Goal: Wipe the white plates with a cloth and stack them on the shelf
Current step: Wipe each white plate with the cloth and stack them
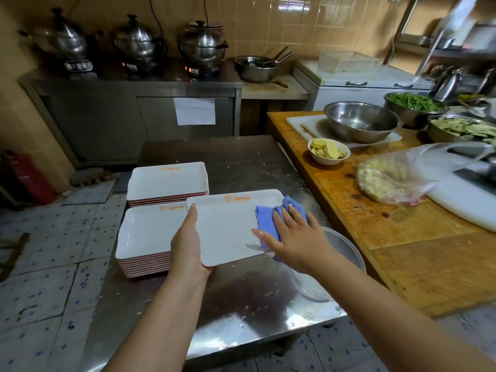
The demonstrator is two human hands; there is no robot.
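Left hand (188, 245) grips plate (228, 226) edge; right hand (292, 232), fingers flat, presses blue cloth (268, 218) on it; two stacks (150, 237) wait on desk (241, 291); shelving apparently not begun.

Tan tiled wall (268, 22), speckled floor (40, 277), steel cabinet (120, 111).
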